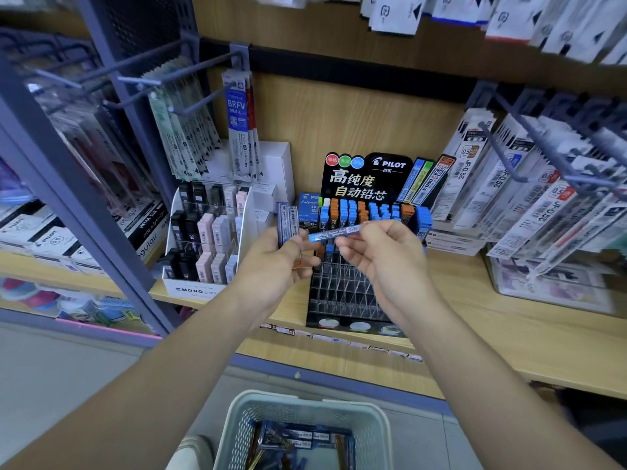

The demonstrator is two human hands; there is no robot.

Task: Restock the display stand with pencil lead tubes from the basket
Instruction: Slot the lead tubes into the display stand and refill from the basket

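Blue lead tube (334,233) lies sideways, pinched by fingers of the right hand (380,256); the left hand (274,262) grips several upright tubes (287,222) before the Pilot display stand (346,290), basket (237,425) near.

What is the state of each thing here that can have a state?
display stand, back rows full, front slots empty.
basket, on the floor, holds loose tubes.
left hand, grips a bundle of tubes upright.
right hand, pinches one blue tube.
blue tube, lying crosswise in front of the stand, not yet in a slot.
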